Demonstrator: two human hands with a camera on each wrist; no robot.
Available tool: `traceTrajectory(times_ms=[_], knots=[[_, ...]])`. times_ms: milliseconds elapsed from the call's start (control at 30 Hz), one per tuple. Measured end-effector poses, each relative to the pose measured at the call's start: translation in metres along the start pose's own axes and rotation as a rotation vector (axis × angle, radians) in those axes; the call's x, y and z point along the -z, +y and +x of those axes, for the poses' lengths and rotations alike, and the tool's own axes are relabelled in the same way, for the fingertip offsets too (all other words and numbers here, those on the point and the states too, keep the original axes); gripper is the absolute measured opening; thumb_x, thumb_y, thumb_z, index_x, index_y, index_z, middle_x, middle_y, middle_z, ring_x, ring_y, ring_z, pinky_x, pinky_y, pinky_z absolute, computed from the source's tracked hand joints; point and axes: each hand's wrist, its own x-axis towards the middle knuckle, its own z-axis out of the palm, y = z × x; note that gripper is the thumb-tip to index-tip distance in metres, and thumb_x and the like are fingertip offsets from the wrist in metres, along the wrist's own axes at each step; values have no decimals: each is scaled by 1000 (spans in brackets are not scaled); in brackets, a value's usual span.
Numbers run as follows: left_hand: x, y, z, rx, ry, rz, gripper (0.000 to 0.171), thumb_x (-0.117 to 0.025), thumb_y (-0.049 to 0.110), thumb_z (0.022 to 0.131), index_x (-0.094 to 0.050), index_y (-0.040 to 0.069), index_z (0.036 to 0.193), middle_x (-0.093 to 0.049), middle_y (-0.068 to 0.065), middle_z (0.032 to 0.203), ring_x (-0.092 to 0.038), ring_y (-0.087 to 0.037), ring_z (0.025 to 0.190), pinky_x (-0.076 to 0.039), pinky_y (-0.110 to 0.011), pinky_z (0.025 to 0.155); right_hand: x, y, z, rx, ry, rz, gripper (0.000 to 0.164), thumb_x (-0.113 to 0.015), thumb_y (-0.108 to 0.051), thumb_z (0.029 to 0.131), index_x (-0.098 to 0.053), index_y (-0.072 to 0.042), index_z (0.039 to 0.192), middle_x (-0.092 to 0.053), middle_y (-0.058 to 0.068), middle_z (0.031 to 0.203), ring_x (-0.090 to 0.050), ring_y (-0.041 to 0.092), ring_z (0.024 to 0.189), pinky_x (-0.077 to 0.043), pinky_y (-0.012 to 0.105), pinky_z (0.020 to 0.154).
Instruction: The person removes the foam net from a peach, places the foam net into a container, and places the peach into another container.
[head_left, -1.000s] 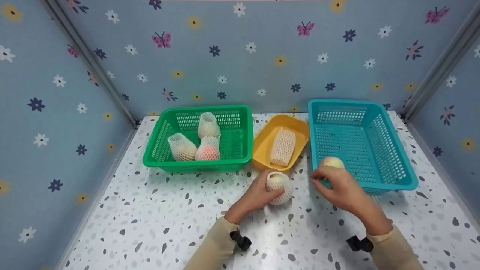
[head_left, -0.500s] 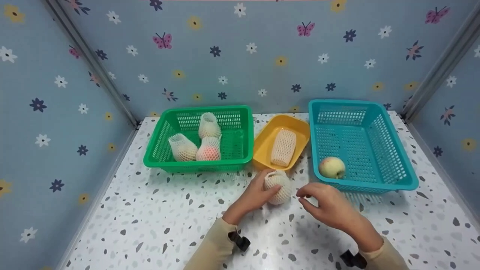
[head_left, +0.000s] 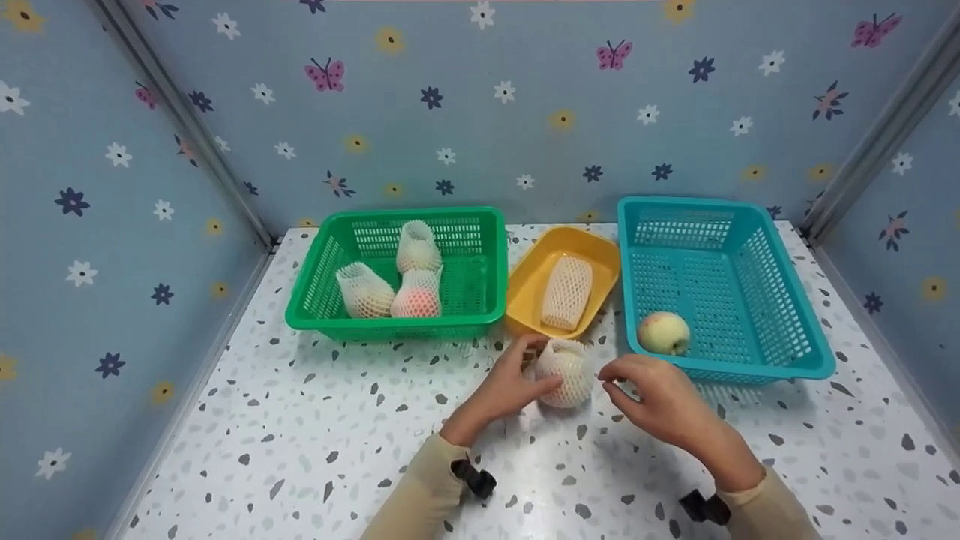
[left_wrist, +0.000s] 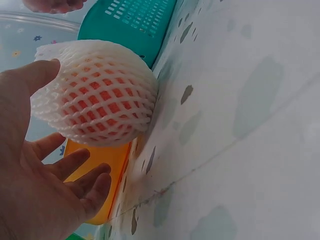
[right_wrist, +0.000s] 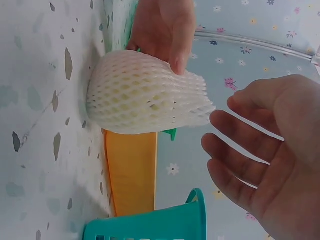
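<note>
An apple in a white foam net (head_left: 565, 377) stands on the table, the net's open end upward. Reddish skin shows through the mesh in the left wrist view. My left hand (head_left: 514, 384) is beside it, thumb against the net and the other fingers loosely spread, as the left wrist view shows. My right hand (head_left: 654, 397) is on the other side, fingers loosely bent with nothing between them; in the right wrist view its fingertips (right_wrist: 218, 119) are close to the net's open end. A bare yellowish apple (head_left: 664, 334) lies in the blue basket's near left corner.
The blue basket (head_left: 814, 330) stands at the right. A yellow tray (head_left: 525, 296) holding a flat foam net (head_left: 568, 292) is in the middle. At the left, a green basket (head_left: 300, 307) contains 3 netted fruits (head_left: 417, 302). Patterned walls (head_left: 480, 135) enclose the table.
The right hand has left the bare apple in the blue basket and come left toward the netted one. The left hand's fingers have loosened, and the netted apple has shifted slightly right.
</note>
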Motion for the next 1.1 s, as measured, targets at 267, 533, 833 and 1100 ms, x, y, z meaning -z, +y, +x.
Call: traceTrajectory(times_ms=[267, 533, 833, 1100], knots=[[-4, 5, 1, -81, -31, -12, 48, -63, 36, 80, -42, 21, 121, -46, 4, 111, -46, -16, 102, -40, -36, 87, 2, 5, 5, -4, 93, -104, 15, -65, -12, 75, -61, -19, 88, -57, -10, 89, -53, 4, 82, -46, 24, 67], [-3, 8, -2, -78, -64, 32, 49, -62, 35, 80, -40, 23, 123, -44, 7, 112, -44, -8, 103, -40, -33, 86, 2, 5, 10, -7, 71, -104, 18, -65, -15, 75, -61, -18, 93, -56, -9, 95, -53, 5, 87, -46, 24, 71], [11, 7, -9, -141, -74, 35, 55, -67, 28, 78, -39, 17, 125, -45, 2, 116, -43, -20, 109, -38, -39, 89, -5, 4, 35, 30, -32, -124, 40, -68, -25, 75, -56, -15, 112, -51, -3, 111, -46, 12, 103, -41, 31, 83], [30, 15, -32, 11, -143, 55, 53, -62, 28, 82, -37, 21, 128, -42, -2, 126, -45, -26, 110, -39, -39, 86, -18, 3, 58, -48, -259, -164, 54, -70, -26, 71, -49, -17, 120, -50, -2, 114, -48, 16, 100, -44, 36, 79]])
